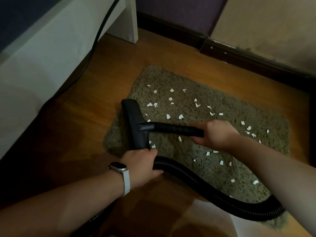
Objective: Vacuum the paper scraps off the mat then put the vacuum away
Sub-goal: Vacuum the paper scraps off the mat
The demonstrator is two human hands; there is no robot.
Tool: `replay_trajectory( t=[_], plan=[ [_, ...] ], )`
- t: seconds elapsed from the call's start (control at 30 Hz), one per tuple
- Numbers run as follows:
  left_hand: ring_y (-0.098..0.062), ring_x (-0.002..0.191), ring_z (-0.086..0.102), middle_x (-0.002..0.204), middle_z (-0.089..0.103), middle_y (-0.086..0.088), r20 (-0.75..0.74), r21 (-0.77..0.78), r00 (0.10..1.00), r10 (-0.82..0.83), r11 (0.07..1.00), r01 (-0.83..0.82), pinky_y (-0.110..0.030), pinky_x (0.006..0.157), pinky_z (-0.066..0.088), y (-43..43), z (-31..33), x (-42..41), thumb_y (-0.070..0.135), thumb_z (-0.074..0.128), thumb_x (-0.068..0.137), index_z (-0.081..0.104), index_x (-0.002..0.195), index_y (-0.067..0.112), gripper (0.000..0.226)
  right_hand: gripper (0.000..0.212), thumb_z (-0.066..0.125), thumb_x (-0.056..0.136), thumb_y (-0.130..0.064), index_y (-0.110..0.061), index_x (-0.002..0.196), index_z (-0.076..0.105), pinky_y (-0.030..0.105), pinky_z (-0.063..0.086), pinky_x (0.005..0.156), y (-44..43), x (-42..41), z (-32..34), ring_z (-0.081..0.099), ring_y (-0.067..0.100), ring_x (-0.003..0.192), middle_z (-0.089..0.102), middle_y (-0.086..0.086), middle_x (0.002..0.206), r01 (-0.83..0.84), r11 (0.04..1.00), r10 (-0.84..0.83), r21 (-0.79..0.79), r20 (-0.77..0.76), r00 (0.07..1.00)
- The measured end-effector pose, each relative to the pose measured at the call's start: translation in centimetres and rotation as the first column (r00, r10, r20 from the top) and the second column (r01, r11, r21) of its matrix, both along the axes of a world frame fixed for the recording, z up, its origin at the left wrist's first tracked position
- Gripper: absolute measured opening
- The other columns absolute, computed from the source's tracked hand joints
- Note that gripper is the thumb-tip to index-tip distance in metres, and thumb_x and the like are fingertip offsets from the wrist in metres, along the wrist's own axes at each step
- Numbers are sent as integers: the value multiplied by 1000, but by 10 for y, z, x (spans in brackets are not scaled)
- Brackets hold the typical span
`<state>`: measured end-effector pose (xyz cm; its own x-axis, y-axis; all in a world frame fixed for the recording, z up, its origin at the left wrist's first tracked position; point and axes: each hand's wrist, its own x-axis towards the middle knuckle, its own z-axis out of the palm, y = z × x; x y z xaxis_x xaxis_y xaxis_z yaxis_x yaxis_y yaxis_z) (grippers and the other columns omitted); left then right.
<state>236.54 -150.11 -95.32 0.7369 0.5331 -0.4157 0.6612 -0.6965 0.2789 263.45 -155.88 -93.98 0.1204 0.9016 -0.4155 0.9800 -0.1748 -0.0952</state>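
A shaggy olive mat [196,103] lies on the wooden floor with several white paper scraps [180,116] strewn over it. The black vacuum floor head [132,122] sits on the mat's left end, its short black tube [176,128] pointing right. My right hand [217,134] grips the tube's right end. My left hand [142,165], with a watch on the wrist, grips the ribbed black hose [213,194] just below the floor head. The hose curves across the mat's near edge to the right, under my right forearm.
A white bed frame [42,62] and its leg [131,19] stand at the left, with a black power cord [95,41] running down along it. A dark baseboard [239,55] and wall close the far side. A white sheet [212,218] lies on the floor near me.
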Motion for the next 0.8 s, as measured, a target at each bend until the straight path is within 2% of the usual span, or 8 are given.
replay_trajectory(
  t=[0.13, 0.23, 0.3, 0.4, 0.47, 0.53, 0.7, 0.8],
  plan=[
    [-16, 91, 63, 100, 62, 8, 6, 11, 999, 35, 999, -35, -30, 66, 45, 1, -2, 0, 49, 56, 89, 50, 109, 29, 29, 20, 62, 86, -55, -48, 104, 59, 30, 55, 60, 0, 10, 7, 63, 6, 59, 65, -10, 68, 113, 992, -124, -60, -225, 966],
    [-17, 88, 63, 99, 61, 8, 25, 20, 997, 72, 997, -72, -31, 67, 49, 3, 2, 1, 47, 55, 89, 49, 115, 29, 33, 15, 68, 85, -46, -37, 98, 67, 31, 50, 57, 1, 23, 16, 63, 10, 57, 68, -3, 70, 132, 977, -189, -165, -410, 892],
    [-17, 88, 64, 99, 61, 8, 39, 35, 995, 88, 995, -90, -30, 66, 47, 4, 3, 0, 48, 55, 88, 48, 118, 30, 36, 18, 68, 87, -41, -31, 102, 70, 20, 44, 50, 1, 32, 21, 57, 4, 50, 65, -4, 67, 91, 965, -196, -244, -446, 873],
    [-17, 90, 64, 104, 62, 8, 55, 44, 995, 87, 995, -90, -30, 65, 48, 3, 3, 0, 49, 56, 88, 39, 128, 32, 48, 12, 67, 88, -37, -38, 99, 70, 18, 42, 47, -3, 40, 21, 53, 0, 48, 63, -5, 65, 58, 945, -204, -322, -443, 873],
    [-16, 89, 65, 107, 63, 8, 62, 57, 993, 97, 993, -100, -30, 64, 49, 5, 3, 0, 50, 56, 88, 21, 145, 29, 70, 11, 67, 87, -40, -51, 86, 67, 20, 43, 48, -8, 42, 17, 54, 0, 48, 63, -8, 62, 61, 933, -222, -353, -436, 872],
    [-15, 88, 65, 108, 63, 7, 58, 66, 993, 107, 992, -111, -30, 62, 48, 6, 1, 0, 50, 56, 89, 8, 150, 27, 81, 11, 68, 85, -46, -55, 80, 64, 20, 43, 50, -12, 42, 13, 55, -2, 49, 63, -13, 61, 72, 932, -223, -355, -406, 886],
    [-17, 90, 64, 108, 62, 7, 24, 53, 992, 126, 990, -128, -30, 63, 46, 6, -3, 0, 51, 55, 88, 9, 151, 26, 82, 5, 64, 87, -49, -44, 88, 65, 21, 44, 54, -13, 34, 8, 58, -2, 54, 66, -10, 66, 116, 940, -238, -320, -374, 897],
    [-18, 94, 64, 109, 62, 6, -6, 74, 991, 136, 988, -135, -30, 64, 45, 7, -5, -1, 50, 56, 88, 21, 147, 26, 72, 21, 60, 88, -53, -40, 104, 64, 27, 48, 60, -11, 27, 1, 63, 8, 67, 68, -7, 75, 110, 960, -176, -258, -250, 952]
  ],
)
